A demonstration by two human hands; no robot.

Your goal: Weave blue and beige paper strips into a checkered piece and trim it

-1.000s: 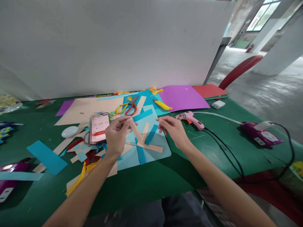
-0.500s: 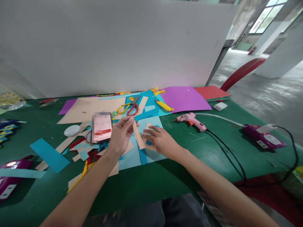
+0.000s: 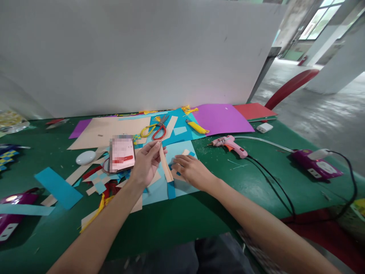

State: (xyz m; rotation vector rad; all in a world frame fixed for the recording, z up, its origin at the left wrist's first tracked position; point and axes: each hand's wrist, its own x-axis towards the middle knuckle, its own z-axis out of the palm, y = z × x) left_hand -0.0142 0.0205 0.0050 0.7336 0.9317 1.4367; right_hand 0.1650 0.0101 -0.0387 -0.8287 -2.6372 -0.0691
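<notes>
One held strip (image 3: 166, 166); one phone (image 3: 122, 153); one pair scissors (image 3: 162, 122); one cutter (image 3: 197, 127); one glue gun (image 3: 234, 146); two power strips (image 3: 313, 163) (image 3: 21, 219).

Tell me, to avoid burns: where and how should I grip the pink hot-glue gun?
Grip the hot-glue gun by its pink handle, probably with the right hand, from the near right side. The handle slants that way, while the nozzle, possibly hot, points left.

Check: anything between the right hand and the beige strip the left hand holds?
Nothing visible. The left hand pinches the beige strip at its far end; the right hand is close beside it, over the light-blue paper. Contact with the strip is unclear.
</notes>
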